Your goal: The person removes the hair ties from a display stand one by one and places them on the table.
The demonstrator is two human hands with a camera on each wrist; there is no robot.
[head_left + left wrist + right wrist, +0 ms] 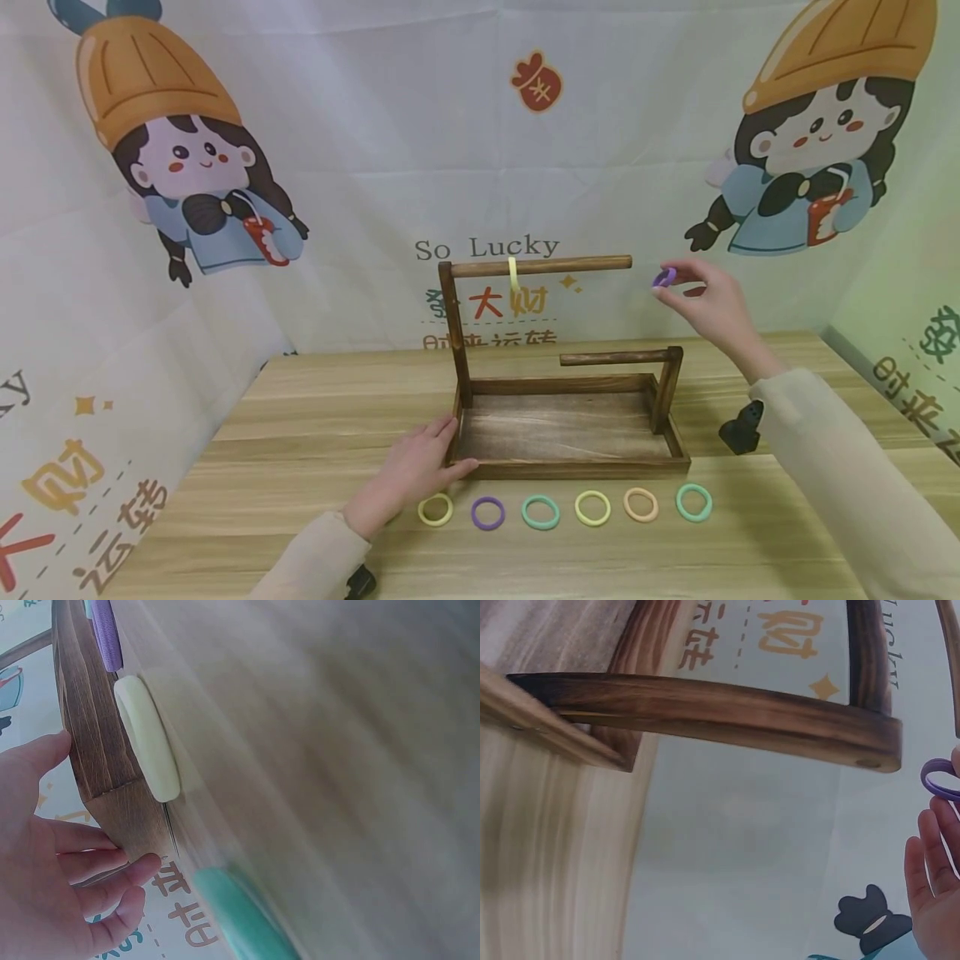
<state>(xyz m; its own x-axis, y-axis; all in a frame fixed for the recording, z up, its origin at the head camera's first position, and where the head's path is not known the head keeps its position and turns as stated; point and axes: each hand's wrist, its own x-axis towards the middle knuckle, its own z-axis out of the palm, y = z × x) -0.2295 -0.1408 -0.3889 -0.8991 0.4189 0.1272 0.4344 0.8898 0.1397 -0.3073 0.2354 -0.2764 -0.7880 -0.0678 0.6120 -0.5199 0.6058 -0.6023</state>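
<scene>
A dark wooden rack (573, 469) has a tray base, a tall post with an upper rod (577, 265), and a shorter post with a lower rod (615, 358). From the upper rod hangs a pale yellow ring (513, 273). My right hand (712, 304) pinches a purple ring (664, 277) between thumb and fingers, just right of that rod's free end and apart from it. The left hand (420, 462) rests against the rack's front left corner, thumb along the front wall and fingers at the left side. In the left wrist view its fingers (94, 866) look loosely extended.
Several rings lie in a row before the rack, among them a purple ring (488, 513), an orange ring (641, 505) and a green ring (693, 502). A black object (742, 427) sits right of the rack. A printed cloth (360, 167) hangs behind the table (300, 433).
</scene>
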